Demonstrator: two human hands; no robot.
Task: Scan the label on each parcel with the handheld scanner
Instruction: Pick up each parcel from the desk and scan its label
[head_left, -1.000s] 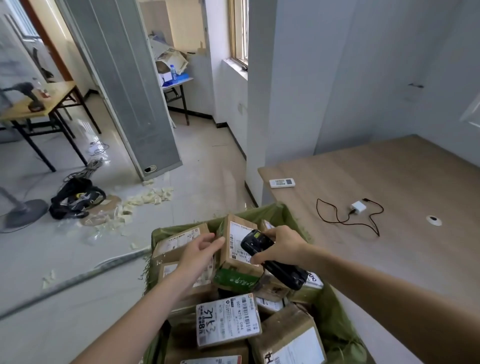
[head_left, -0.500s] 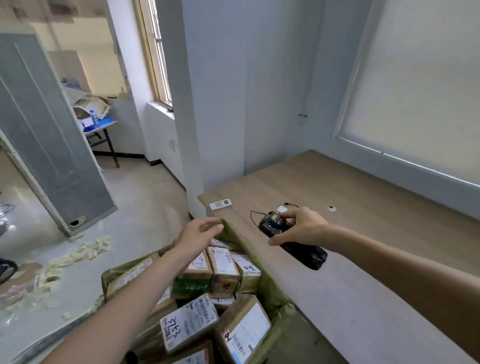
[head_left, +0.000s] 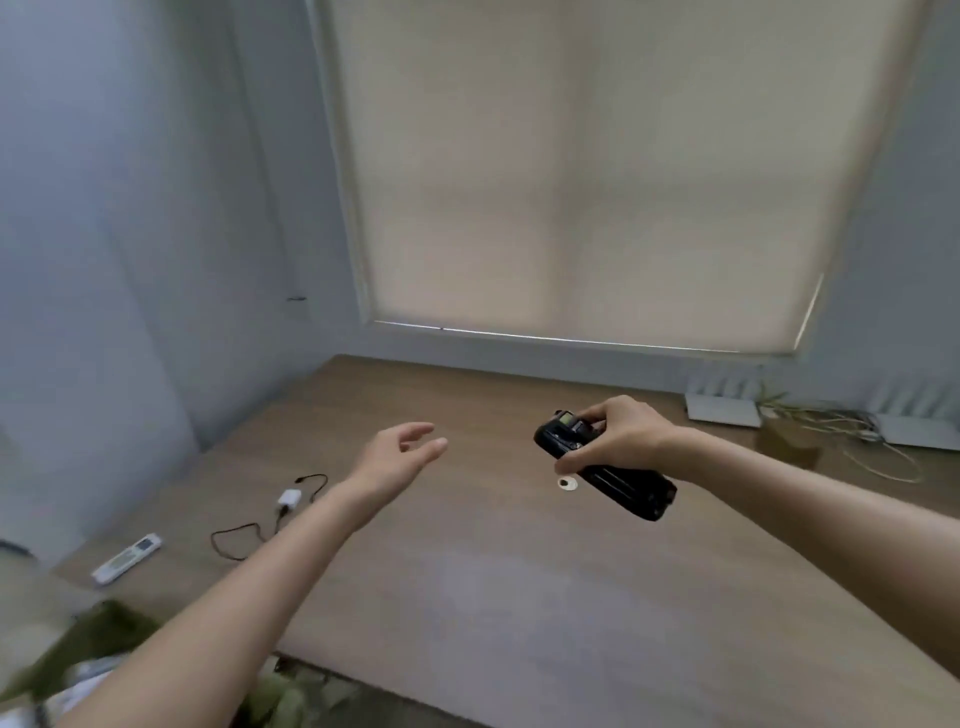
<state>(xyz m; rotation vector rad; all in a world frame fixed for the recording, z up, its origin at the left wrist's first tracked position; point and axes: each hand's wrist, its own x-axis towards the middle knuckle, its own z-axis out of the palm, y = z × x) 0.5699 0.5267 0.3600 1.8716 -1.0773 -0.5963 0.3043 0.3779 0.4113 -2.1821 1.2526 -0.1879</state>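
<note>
right hand (head_left: 626, 439) grips scanner (head_left: 605, 465), above table (head_left: 467, 597)

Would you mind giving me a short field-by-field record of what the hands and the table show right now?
left hand: open, holds nothing, over the table
right hand: grips the black scanner above the table
table: wooden; carries a white remote and a white adapter with a black cable
parcels: blurred at the lower left edge, no label readable
</note>
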